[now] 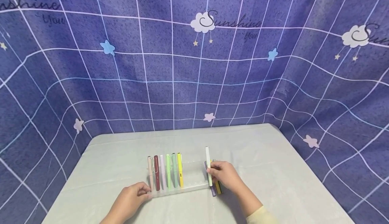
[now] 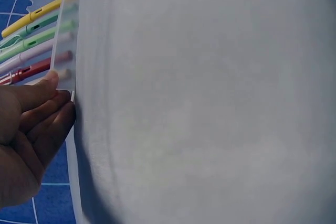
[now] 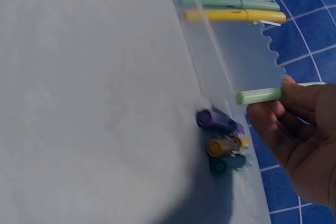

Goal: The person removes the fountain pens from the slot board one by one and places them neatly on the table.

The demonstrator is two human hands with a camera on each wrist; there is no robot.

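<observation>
A clear plastic pen stand point(image 1: 195, 187) stands on the table, with several capped pens leaning upright in its left part. Among them are a dark red pen point(image 1: 156, 173), a lilac pen point(image 1: 162, 172) and a yellow pen point(image 1: 180, 170). My left hand point(image 1: 129, 198) grips the stand's left end, thumb on the front lip in the left wrist view. Between thumb and fingers my right hand point(image 1: 227, 175) pinches a pale green pen point(image 3: 258, 96), held nearly upright over the stand's right end. The stand's stretch between the yellow pen and this one holds no pens.
Beside the stand's right end, below my right hand, lie a purple pen point(image 3: 214, 120), a dark yellow pen point(image 3: 223, 146) and a dark green pen point(image 3: 227, 164). The pale table point(image 1: 288, 183) is enclosed by a blue grid-patterned curtain point(image 1: 158, 68).
</observation>
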